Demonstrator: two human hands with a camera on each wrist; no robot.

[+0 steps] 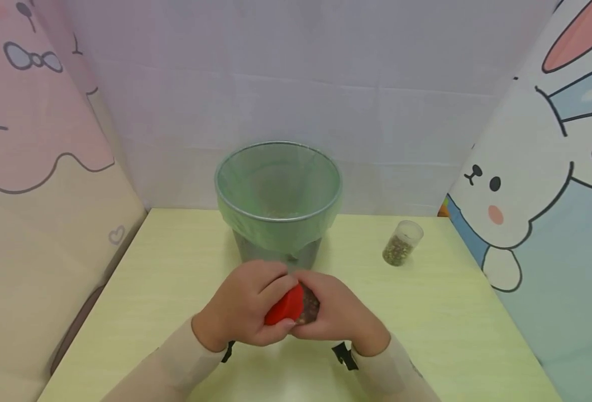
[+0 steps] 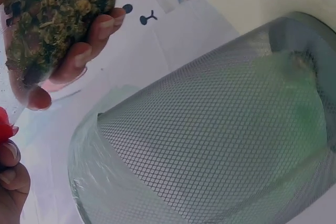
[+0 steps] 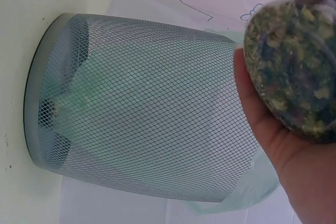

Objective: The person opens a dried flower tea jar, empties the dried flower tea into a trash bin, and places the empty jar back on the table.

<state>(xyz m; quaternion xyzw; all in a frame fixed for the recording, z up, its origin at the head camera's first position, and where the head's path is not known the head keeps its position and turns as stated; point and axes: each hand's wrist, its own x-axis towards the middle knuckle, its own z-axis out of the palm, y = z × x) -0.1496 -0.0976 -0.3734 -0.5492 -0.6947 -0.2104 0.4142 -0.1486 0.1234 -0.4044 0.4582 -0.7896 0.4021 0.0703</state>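
My left hand grips a red lid in front of the bin. A clear jar of dried herbs or flower tea is held in my right hand, its fingers curled round the side. The jar is tilted, its bottom facing the right wrist camera, where the dried bits show through. The lid is at the jar's mouth end; whether it is still seated there I cannot tell. Just beyond both hands stands a mesh waste bin with a green plastic liner folded over its rim.
A second clear jar, partly filled with dried bits and with no lid visible on it, is on the pale yellow table to the right of the bin. Behind hangs a plain curtain; cartoon-printed cloths flank both sides.
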